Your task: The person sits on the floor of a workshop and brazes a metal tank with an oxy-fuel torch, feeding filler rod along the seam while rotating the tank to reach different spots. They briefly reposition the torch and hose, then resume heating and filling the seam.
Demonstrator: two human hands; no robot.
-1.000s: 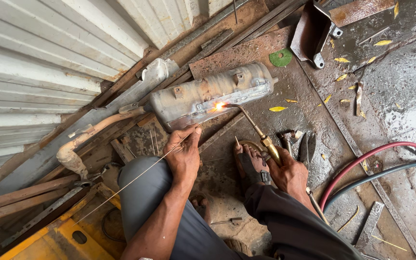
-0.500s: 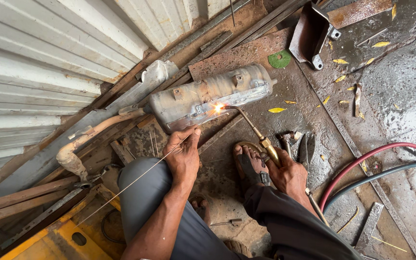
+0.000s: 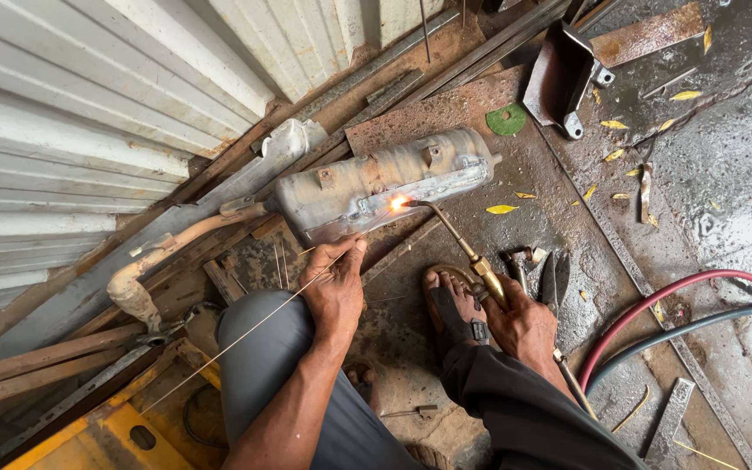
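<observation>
Head view, looking down at a person crouched on a rusty metal floor plate [image 3: 446, 113]. A scorched grey sheet-metal muffler canister [image 3: 385, 178] lies on its side across the plate, just in front of the person's knees, with a curved rusty pipe [image 3: 167, 252] running off its left end toward the corrugated white metal wall [image 3: 89, 113].

The right hand [image 3: 522, 324] is closed in a fist around the brass-bodied gas torch [image 3: 467, 252]. The torch neck angles up and left; its tip sits at the lower front face of the canister, where a small bright orange flame [image 3: 398, 203] shows.

The left hand [image 3: 337, 287] pinches a thin straight filler wire [image 3: 245, 335] between thumb and fingers, the other fingers curled in. The wire's far end points toward the flame spot; whether it touches the canister cannot be told. Its long tail runs back over the grey trouser knee [image 3: 263, 348].

A sandalled foot [image 3: 450, 305] rests between the two hands. A red hose [image 3: 654, 305] and a black hose [image 3: 681, 331] curve away on the right. A dark steel bracket [image 3: 559, 78] and a green disc [image 3: 506, 119] lie beyond the canister. Yellow leaves are scattered on the wet ground.
</observation>
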